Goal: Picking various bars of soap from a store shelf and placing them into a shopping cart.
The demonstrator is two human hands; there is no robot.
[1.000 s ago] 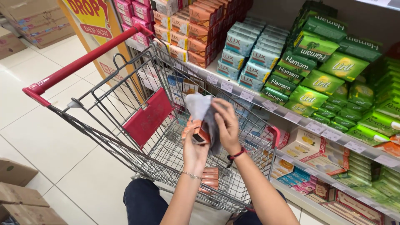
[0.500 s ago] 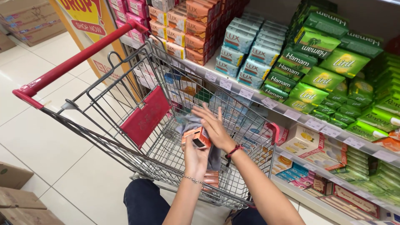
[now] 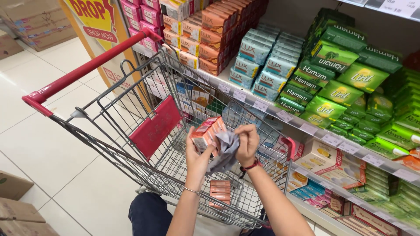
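My left hand holds a small orange-pink soap box up over the metal shopping cart. My right hand grips a grey cloth and presses it against the side of the box. Both hands hover above the cart's wire basket. A second orange pack lies on the cart's wire floor below my wrists.
Store shelves on the right hold stacked orange boxes, pale blue boxes and green boxes. The cart's red handle points to the upper left. Cardboard cartons sit on the tiled floor at lower left.
The hands have turned the box from end-on to side-on, and the cloth has shifted from draped over the hands to bunched against the box. The view has tilted slightly.
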